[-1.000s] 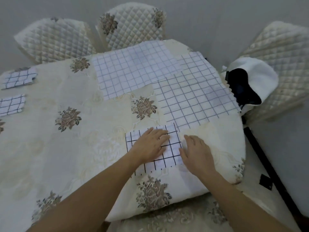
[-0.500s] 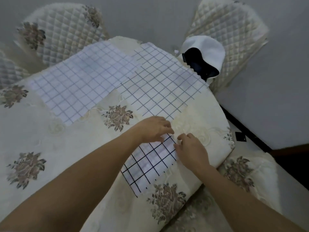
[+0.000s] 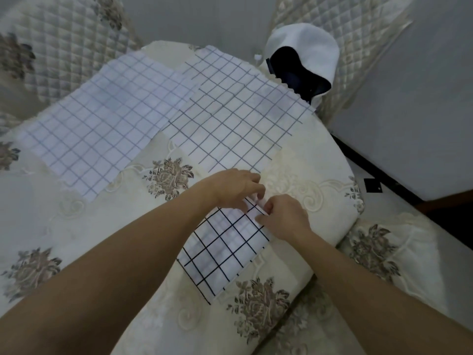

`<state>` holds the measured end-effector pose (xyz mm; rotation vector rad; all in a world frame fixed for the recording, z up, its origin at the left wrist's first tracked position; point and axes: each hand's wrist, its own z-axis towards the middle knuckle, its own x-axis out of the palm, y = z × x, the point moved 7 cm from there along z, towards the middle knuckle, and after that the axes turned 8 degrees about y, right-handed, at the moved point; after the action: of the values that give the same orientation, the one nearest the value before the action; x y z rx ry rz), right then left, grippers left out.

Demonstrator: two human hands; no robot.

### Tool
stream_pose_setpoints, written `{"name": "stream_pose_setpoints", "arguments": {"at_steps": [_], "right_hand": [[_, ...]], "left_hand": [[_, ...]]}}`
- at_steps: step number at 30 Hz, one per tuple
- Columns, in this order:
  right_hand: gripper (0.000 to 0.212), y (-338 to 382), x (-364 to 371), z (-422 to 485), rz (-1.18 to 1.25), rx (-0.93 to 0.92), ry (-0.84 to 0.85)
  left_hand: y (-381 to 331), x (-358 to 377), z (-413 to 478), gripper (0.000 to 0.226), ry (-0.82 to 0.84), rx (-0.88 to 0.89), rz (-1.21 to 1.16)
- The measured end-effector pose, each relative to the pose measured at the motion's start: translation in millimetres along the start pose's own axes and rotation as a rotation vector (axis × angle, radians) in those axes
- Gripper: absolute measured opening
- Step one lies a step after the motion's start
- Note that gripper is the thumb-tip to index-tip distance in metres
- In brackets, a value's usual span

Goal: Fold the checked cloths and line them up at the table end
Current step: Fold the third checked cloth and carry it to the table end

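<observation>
Head view: left hand and right hand pinch folded cloth's far corner.

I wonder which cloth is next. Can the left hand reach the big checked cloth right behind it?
Probably yes: the left hand lies just short of the big checked cloth, with nothing between them, though its fingers pinch the small folded cloth.

Bare left forearm, bare right forearm, bare left hand, right hand
</observation>
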<state>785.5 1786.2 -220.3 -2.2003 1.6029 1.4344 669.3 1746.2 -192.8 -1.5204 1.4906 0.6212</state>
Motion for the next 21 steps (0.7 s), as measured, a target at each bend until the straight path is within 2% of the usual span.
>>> {"name": "stream_pose_setpoints", "arguments": {"at_steps": [4,8,11,18,21], "right_hand": [[0.035,-5,-18,8,0.102,-0.075,-0.018],[0.022,-21,-62,7,0.198,-0.125,-0.177],[0.018,-27,-85,3,0.239,-0.163,-0.211],[0.076,-24,-92,-7,0.086,-0.198,-0.109],[0.093,-26,-79,-9,-0.001,-0.221,-0.066]], "left_hand": [[3,-11,10,0.029,0.027,-0.052,-0.057],[2,-33,25,0.024,-0.068,-0.151,-0.084],[2,-48,28,0.023,-0.119,-0.216,-0.110],[-9,-65,18,0.024,-0.151,-0.214,-0.139],[-7,-64,11,0.020,-0.169,-0.216,-0.155]]}}
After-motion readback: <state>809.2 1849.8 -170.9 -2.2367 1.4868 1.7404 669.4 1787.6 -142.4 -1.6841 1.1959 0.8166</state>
